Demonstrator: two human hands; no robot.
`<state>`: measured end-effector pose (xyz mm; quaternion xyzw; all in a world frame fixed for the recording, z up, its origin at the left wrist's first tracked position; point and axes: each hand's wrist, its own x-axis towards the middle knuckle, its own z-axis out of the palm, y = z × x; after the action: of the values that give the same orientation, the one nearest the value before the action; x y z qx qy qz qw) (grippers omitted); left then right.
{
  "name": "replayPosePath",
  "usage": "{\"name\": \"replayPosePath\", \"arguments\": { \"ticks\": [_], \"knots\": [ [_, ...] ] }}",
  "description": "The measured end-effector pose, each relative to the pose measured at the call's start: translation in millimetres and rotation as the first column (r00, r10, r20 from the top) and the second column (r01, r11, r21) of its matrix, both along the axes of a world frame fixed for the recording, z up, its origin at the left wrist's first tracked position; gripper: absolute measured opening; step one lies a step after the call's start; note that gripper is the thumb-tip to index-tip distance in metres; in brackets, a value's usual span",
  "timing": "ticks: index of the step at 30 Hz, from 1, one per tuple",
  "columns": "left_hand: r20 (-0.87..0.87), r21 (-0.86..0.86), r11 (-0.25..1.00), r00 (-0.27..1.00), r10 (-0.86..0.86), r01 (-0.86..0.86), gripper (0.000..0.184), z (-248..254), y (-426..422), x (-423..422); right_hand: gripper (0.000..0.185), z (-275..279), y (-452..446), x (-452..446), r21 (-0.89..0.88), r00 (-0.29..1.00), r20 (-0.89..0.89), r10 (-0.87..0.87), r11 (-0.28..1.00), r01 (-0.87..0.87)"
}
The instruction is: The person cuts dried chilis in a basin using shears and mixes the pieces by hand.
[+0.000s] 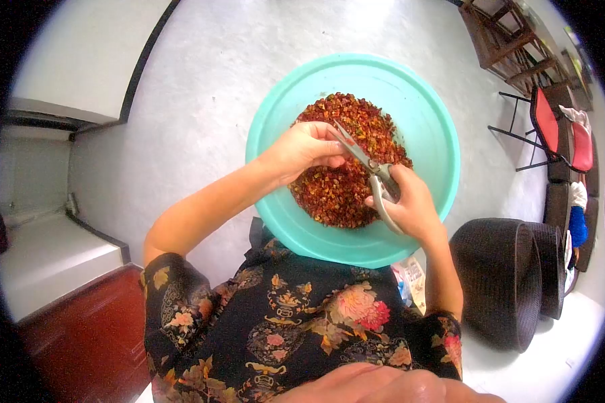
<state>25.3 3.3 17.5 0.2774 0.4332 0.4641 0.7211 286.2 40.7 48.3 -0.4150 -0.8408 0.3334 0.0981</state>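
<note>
A wide turquoise basin (439,141) sits in front of my body, with a heap of small chopped red pieces (336,195) in it that look like cut dried chillies. My right hand (413,205) grips a pair of scissors (364,158) by the grey handles, its blades pointing up and left over the heap. Close to the blade tips, my left hand (309,151) is closed in a pinch above the basin's left side. Whatever lies between those fingertips is too small to make out.
Dark woven chairs (494,282) stand at the right on the pale floor (208,94). Behind them are a red folding chair (544,121) and wooden furniture (511,40). A dark red panel (87,336) lies at lower left, and some packaging (410,279) shows beneath the basin.
</note>
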Motion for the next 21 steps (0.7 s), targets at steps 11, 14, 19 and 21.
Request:
{"name": "replayPosePath", "arguments": {
  "ticks": [11, 14, 19, 21],
  "knots": [
    [0.005, -0.040, 0.999, 1.000, 0.027, -0.026, 0.016, -10.1, -7.4, -1.4, 0.051, -0.4, -2.5, 0.1, -0.010, 0.999, 0.019, -0.029, 1.000, 0.029],
    [-0.059, -0.022, 0.999, 0.998, 0.030, -0.031, 0.019, -11.9, -6.6, -2.3, 0.050, 2.2, -0.5, 2.2, -0.090, 0.995, 0.089, -0.047, 0.994, 0.055],
    [-0.087, 0.028, 0.998, 0.994, 0.067, -0.065, 0.017, -13.9, -6.7, -1.9, 0.051, 7.7, -3.4, 0.9, -0.170, 0.993, 0.074, -0.090, 0.980, 0.101],
    [-0.074, 0.029, 0.996, 0.994, 0.086, -0.084, 0.016, -10.2, -7.8, -1.0, 0.052, 9.3, -4.6, -0.5, -0.164, 0.995, 0.029, -0.097, 0.981, 0.100]
  ]
}}
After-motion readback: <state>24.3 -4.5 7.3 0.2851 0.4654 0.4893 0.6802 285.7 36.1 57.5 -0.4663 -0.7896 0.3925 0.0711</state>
